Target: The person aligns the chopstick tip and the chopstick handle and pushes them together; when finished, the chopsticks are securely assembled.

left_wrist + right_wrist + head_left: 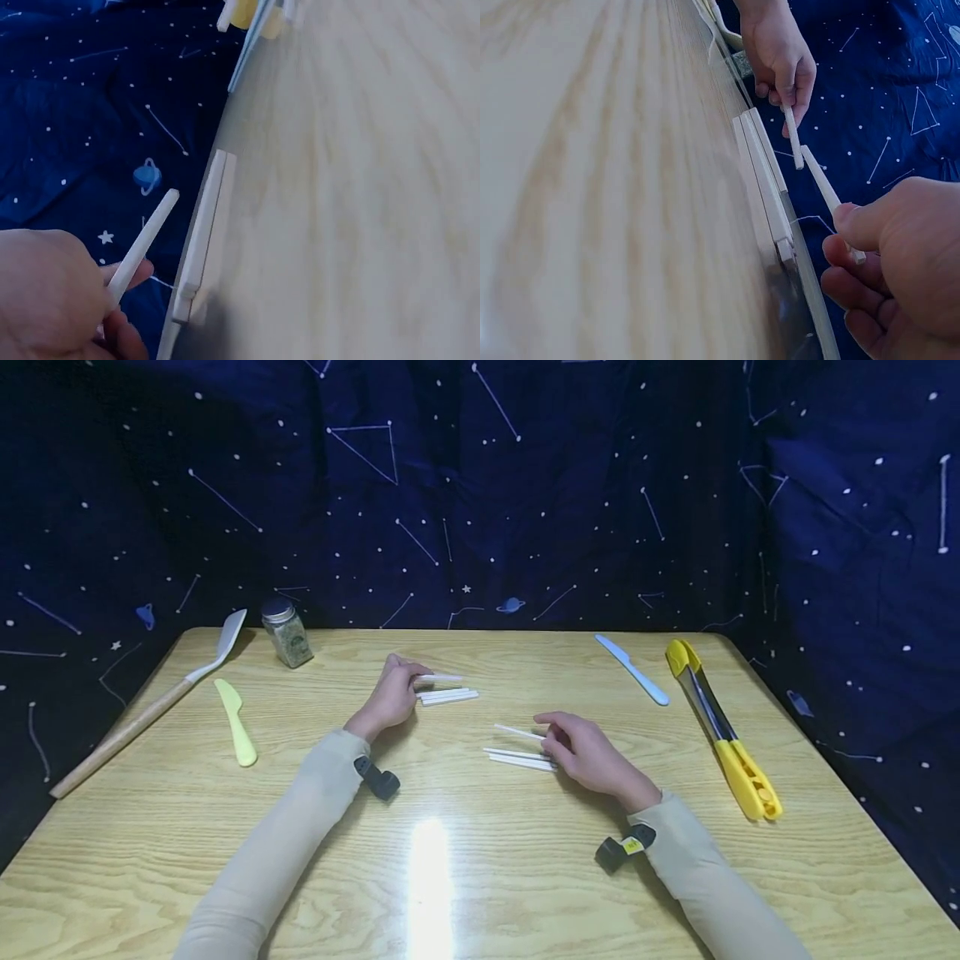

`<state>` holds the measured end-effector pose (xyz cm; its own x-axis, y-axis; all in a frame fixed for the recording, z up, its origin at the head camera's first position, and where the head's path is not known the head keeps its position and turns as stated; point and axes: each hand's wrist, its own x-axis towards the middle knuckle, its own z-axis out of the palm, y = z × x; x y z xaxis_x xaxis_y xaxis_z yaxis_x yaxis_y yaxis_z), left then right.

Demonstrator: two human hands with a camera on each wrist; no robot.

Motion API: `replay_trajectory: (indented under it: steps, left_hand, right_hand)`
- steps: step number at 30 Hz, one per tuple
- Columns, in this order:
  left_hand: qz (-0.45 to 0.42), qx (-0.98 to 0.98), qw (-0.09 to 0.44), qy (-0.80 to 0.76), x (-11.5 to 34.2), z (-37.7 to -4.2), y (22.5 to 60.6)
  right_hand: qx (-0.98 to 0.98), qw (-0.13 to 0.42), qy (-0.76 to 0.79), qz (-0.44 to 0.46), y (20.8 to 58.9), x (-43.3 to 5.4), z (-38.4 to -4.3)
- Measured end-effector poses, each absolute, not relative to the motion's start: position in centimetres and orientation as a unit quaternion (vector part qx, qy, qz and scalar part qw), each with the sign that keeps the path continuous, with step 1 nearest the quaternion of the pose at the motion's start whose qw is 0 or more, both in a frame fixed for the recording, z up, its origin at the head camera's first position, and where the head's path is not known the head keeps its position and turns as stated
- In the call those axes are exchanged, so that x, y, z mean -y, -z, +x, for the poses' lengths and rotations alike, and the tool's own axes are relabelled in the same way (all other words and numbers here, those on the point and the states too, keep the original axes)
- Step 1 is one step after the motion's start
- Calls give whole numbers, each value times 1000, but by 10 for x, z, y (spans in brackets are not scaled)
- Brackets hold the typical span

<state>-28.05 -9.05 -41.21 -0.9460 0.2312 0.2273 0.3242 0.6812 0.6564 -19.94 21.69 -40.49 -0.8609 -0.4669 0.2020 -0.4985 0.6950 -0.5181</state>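
Observation:
Between thumb and fingers, my left hand (393, 693) pinches a short white stick (444, 677), squared along its sides in the left wrist view. Just beneath it, several similar sticks (450, 697) lie side by side on the table. Nearer the front and to the right, my right hand (588, 756) holds another white stick (517, 732) by one end, its other end pointing left. A second group of white sticks (521, 762) lies below that hand. In the right wrist view the thumb (859, 225) presses on the held stick (821, 180).
On the left lie a wooden-handled spatula (187, 681) and a yellow-green knife (237, 722), with a spice jar (287, 633) behind. To the right are a blue knife (632, 668) and yellow-and-black tongs (723, 731). A dark starry cloth (480, 552) hangs behind the wooden table (337, 877).

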Motion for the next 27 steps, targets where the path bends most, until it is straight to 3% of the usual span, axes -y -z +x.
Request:
replay_trajectory:
  steps: [11, 27]
  left_hand:
    - [-117, 924, 19, 364, 89, -278, 399]
    - [-106, 850, -42, 514, 88, -267, 384]
  right_hand:
    - [922, 32, -298, 247, 402, -218, -201]
    - [888, 46, -383, 249, 385, -214, -217]
